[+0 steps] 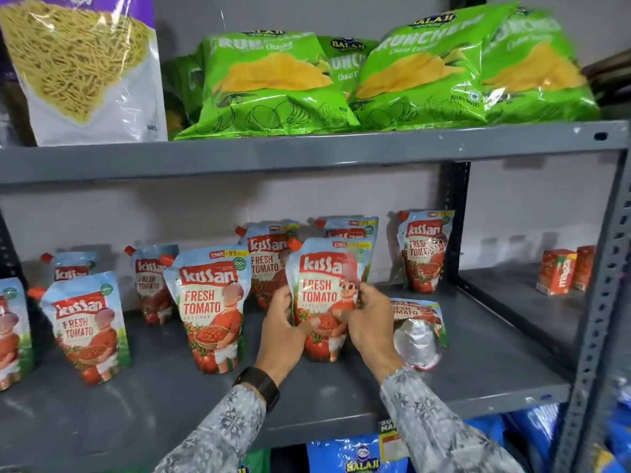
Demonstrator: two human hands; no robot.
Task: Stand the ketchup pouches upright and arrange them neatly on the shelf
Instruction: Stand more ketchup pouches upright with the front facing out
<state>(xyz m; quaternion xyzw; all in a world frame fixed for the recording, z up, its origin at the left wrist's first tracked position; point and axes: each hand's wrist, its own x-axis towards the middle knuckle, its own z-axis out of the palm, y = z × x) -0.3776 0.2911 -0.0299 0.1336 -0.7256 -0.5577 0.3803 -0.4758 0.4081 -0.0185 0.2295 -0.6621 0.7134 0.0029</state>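
Several red-and-blue ketchup pouches stand upright on the grey middle shelf (170, 401). Both hands grip one upright pouch (322, 288) near the shelf's middle: my left hand (285, 329) on its left edge, my right hand (367, 322) on its right edge. Just to its right, one pouch (418, 332) lies flat on the shelf with its silver base facing me. Another upright pouch (211, 308) stands to the left of the held one, and one (425, 249) stands alone at the back right by the upright post.
Green chip bags (273, 83) and a noodle snack bag (85, 66) fill the shelf above. Small red cartons (556, 271) sit on the neighbouring shelf at right. Blue bags (348, 455) lie below. A grey metal post (601, 302) runs down the right side.
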